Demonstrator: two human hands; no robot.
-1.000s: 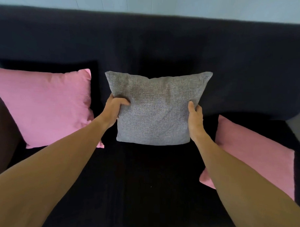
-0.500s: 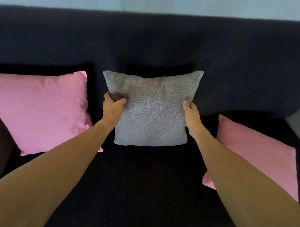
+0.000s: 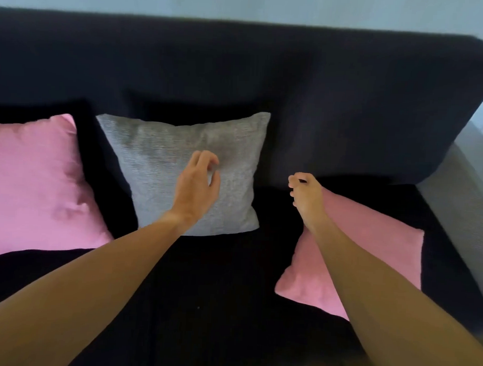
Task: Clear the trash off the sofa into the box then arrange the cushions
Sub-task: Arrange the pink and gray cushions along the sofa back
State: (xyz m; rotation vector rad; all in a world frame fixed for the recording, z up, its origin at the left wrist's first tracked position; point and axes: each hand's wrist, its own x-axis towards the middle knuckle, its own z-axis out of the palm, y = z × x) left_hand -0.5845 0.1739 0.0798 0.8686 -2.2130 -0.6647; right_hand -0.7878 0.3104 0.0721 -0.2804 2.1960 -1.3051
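Leaning upright on the sofa (image 3: pixel 347 110) back, the grey cushion (image 3: pixel 159 163) sits mid-seat between two pink cushions (image 3: pixel 35 184), ungripped. Left hand (image 3: pixel 197 186) hovers before it, fingers loosely spread. Right hand (image 3: pixel 307 196), curled but empty, hangs over the right pink cushion (image 3: pixel 377 256).

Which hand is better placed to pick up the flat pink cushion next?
Right. The right hand hovers empty at the top corner of the flat pink cushion on the seat. The left hand is open in front of the propped gray cushion, farther away.
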